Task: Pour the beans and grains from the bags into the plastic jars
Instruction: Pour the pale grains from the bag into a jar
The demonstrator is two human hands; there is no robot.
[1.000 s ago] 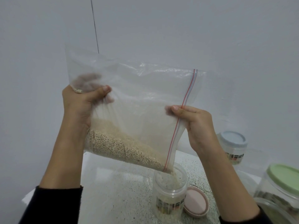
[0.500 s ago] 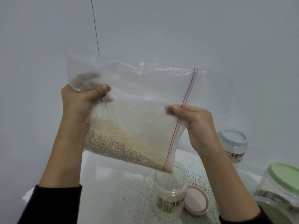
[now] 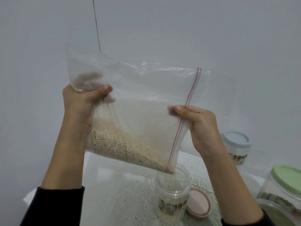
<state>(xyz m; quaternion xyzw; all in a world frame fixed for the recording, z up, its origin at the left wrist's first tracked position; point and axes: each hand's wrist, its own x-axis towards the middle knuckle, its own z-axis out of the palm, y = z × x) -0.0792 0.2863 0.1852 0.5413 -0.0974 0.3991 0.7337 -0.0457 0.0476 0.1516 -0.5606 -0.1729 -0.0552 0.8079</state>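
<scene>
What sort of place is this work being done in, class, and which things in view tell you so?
Probably a home kitchen or pantry corner, though little of the room shows. A speckled stone-like counter meets a plain white wall, lidded plastic storage jars stand along it, and a zip bag of grain tips into an open jar.

Plain pale grey-white wall (image 3: 179, 30) filled most of what I saw, matte, no marks. A thin dark vertical line (image 3: 96, 25) ran down it from the top edge, upper left of centre; could not tell if it was a cord, a crack or a corner seam. Below sat a white tabletop (image 3: 117, 190) with fine black speckles, surface glossy, with a soft pale reflection near its left part. Its left corner (image 3: 28, 195) stood out bright against the wall. Light was even and dim, cool in tone, with no hard shadows. No floor in view.
</scene>
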